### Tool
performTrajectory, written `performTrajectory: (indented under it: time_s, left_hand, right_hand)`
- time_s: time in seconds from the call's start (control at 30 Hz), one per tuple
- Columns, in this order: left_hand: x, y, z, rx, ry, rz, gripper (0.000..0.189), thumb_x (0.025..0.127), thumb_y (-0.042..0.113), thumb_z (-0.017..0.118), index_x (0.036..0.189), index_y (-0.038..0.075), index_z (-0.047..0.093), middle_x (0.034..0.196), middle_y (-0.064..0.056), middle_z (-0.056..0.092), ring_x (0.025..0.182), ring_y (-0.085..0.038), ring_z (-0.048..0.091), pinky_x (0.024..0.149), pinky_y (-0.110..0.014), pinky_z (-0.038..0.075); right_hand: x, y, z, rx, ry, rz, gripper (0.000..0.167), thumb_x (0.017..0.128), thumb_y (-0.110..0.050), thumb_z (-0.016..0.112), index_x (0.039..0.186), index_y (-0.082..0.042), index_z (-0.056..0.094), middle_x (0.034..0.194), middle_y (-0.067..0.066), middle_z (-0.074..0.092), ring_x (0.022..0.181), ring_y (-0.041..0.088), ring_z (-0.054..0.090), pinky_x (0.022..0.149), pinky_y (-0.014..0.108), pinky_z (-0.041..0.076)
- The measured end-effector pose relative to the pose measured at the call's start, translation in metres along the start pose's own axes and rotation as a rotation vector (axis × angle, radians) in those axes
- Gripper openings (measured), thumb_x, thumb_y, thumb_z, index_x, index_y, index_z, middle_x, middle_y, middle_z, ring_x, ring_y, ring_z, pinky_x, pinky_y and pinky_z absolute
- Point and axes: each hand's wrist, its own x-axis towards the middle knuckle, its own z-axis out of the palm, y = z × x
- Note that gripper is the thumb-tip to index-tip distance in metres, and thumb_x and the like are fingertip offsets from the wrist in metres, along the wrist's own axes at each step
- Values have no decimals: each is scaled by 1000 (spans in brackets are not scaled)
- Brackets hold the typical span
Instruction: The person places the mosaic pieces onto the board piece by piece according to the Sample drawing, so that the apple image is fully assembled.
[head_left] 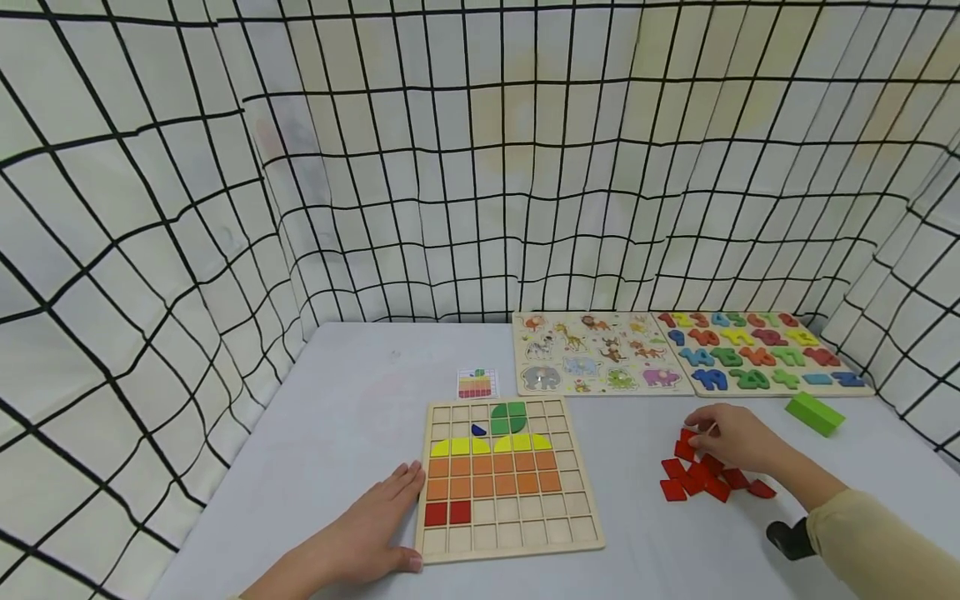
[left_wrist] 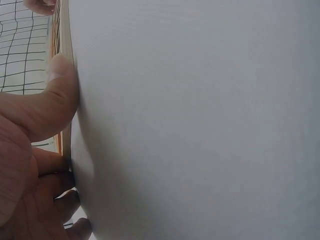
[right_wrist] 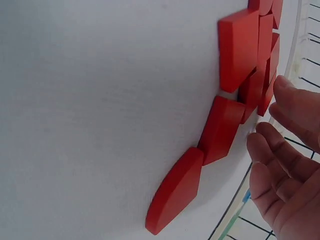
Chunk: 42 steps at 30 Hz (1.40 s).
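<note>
A square wooden grid board (head_left: 517,552) lies on the table, with green, blue, yellow and orange pieces in its upper cells. Two dark red squares (head_left: 448,513) sit at the left of a lower row. My left hand (head_left: 371,529) rests against the board's left edge, fingers extended, the thumb by its lower corner; the left wrist view has the thumb (left_wrist: 60,95) along the board's side. My right hand (head_left: 731,435) is over a loose group of red tiles (head_left: 697,477), thumb and fingers loosely bent beside the far ones. No tile shows between its fingertips in the right wrist view.
A small picture card (head_left: 477,383) lies beyond the board. Behind are an animal puzzle (head_left: 603,354) and a number puzzle (head_left: 757,350). A green block (head_left: 815,413) is right of my right hand. Black-and-white netting (head_left: 480,167) surrounds the table.
</note>
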Motion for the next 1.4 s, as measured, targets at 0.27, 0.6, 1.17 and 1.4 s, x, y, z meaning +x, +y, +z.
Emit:
performTrajectory:
  time_s: [0.27, 0.6, 1.17, 1.4]
  left_hand:
    - [-2, -2, 1, -4, -1, -1, 107, 76, 40, 86, 156, -7, 33, 167, -21, 27, 158, -42, 17, 123, -65, 22]
    - [-5, -2, -1, 7, 0, 6, 106, 77, 39, 86, 155, -8, 33, 167, -22, 27, 157, -42, 18, 123, -65, 22]
    - [-4, -4, 0, -13, 8, 36, 105, 78, 40, 86, 156, -7, 33, 167, -23, 26, 157, -43, 17, 122, -67, 22]
    - [-4, -2, -1, -11, 7, 25, 106, 78, 40, 86, 156, -6, 32, 167, -21, 27, 158, -42, 17, 123, -66, 22]
  right_hand:
    - [3, -4, 4, 9, 39, 0, 21, 91, -10, 76, 107, -1, 65, 91, 5, 65, 81, 17, 58, 70, 28, 55]
    - [8, -45, 16, 38, 110, -59, 15, 91, -5, 75, 99, -8, 63, 93, 3, 65, 87, 18, 58, 70, 27, 57]
    - [13, -224, 97, 132, -155, -443, 8, 92, -8, 75, 89, -16, 74, 84, -10, 68, 76, 5, 56, 71, 18, 52]
    - [11, -241, 116, 53, -155, -443, 10, 91, -10, 77, 86, -17, 73, 76, -13, 63, 70, 3, 51, 65, 15, 48]
